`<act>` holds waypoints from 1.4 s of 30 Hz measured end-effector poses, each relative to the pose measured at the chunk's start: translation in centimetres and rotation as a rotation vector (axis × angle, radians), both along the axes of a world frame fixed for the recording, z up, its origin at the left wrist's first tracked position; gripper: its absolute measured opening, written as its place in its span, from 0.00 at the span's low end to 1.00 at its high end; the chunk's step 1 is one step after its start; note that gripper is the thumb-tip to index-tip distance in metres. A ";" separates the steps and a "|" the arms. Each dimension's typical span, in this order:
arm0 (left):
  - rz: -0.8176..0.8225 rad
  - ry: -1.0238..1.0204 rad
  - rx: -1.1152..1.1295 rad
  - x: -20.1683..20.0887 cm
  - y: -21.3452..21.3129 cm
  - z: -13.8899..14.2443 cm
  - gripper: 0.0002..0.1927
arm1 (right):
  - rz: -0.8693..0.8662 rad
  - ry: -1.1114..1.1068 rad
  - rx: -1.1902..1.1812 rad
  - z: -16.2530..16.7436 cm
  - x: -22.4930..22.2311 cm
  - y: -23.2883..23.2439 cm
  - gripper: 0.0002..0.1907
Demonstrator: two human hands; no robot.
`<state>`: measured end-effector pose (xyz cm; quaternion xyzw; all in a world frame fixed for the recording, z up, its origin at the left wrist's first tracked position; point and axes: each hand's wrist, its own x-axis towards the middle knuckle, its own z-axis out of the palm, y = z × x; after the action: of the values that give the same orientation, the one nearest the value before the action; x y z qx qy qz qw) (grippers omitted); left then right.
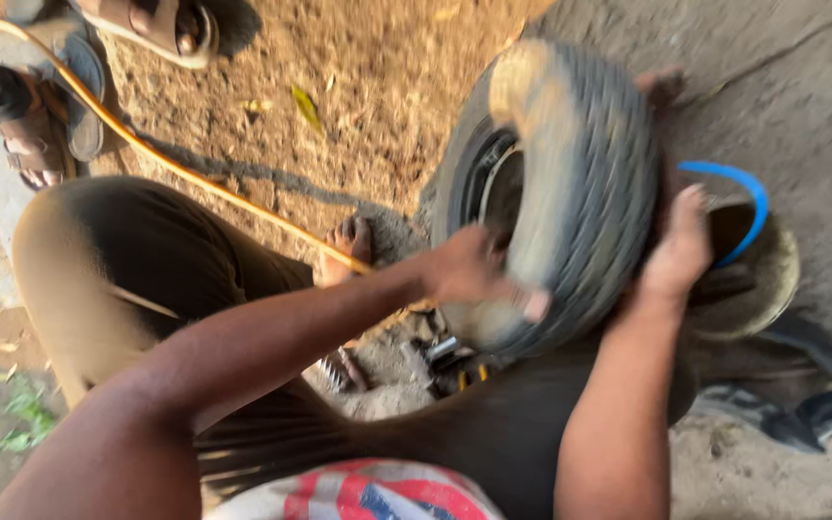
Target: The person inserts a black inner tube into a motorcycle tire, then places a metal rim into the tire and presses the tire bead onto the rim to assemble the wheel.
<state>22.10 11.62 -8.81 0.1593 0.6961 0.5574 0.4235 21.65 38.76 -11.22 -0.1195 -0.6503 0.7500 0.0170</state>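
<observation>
Closest to the lens, a scrap of red, white and blue striped cloth (368, 491) sits at the bottom edge, and from there the person's two bare forearms stretch up into the scene. Knees spread wide in dark olive trousers (137, 260), the person crouches low over bare dirt ground (358, 87).

Front and centre stands a small ribbed tyre (580, 193), upright on its tread, slightly tilted, its dark rim opening facing left. The left hand (474, 274) is on the near lower edge of the tyre, fingers curled against the sidewall beside the rim; motion blur smears the fingertips, so how tightly they grip cannot be told. The right hand (681, 250) is pressed on the tyre's far right side, fingers spread and pointing up, palm flat on the tread, bracing rather than wrapping.

Just behind that right hand, a round basin (758, 279) with a blue hoop (739, 188) at its rim rests on the ground, touching or nearly touching the tyre. A thin orange hose (146, 149) snakes in from the top left and runs down to the tyre's base, passing a bare foot (349, 246). Beneath the tyre, a jumble of small metal tools (445, 356) lies in the dust, too blurred to name. At top left, someone else's sandalled feet (50, 125) stand well apart. A dark rubber piece (801, 395) lies at the lower right.
</observation>
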 end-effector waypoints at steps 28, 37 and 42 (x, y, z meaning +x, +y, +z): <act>0.582 -0.497 0.411 -4.7 4.1 -2.7 0.44 | 0.072 0.022 -0.107 5.4 -0.8 -2.7 0.39; 0.417 -0.069 -0.100 4.6 4.1 -0.3 0.44 | -0.122 -0.086 -0.122 3.4 -1.1 -0.4 0.31; 0.787 -0.401 -0.034 2.4 5.7 0.6 0.51 | -0.008 -0.009 -0.363 5.9 -0.5 -2.5 0.39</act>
<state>24.48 17.33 -8.25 -0.2360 0.6168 0.6847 0.3082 21.15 36.24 -5.27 -0.1264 -0.5040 0.8544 -0.0049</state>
